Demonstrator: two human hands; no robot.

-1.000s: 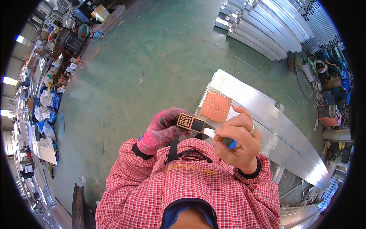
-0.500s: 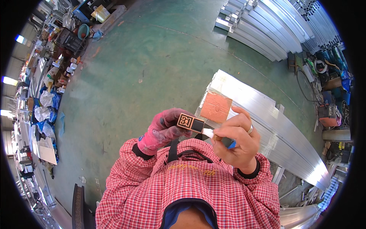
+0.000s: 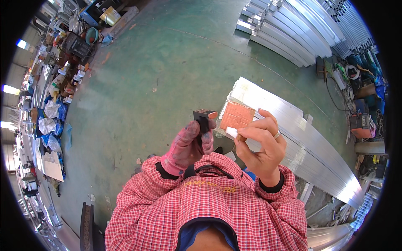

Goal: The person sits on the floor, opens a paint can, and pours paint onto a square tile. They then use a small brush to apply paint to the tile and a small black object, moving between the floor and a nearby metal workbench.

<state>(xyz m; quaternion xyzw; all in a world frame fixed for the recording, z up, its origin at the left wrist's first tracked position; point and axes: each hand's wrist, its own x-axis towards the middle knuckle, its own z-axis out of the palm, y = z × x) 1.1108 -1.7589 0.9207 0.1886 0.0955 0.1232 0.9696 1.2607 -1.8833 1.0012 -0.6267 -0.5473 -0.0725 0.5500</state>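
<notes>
Left of the orange pad (image 3: pixel 238 113), the gloved left hand (image 3: pixel 183 147) grips a black block (image 3: pixel 203 121); the bare right hand (image 3: pixel 263 145) pinches a white piece (image 3: pixel 231 132) at its fingertips.

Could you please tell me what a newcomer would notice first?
Probably the stained, pink-gloved left hand near the middle, holding a small black block with copper-coloured trim. To its right, the bare right hand holds a small white piece, seen against a square orange plate on silvery metal profiles.
</notes>
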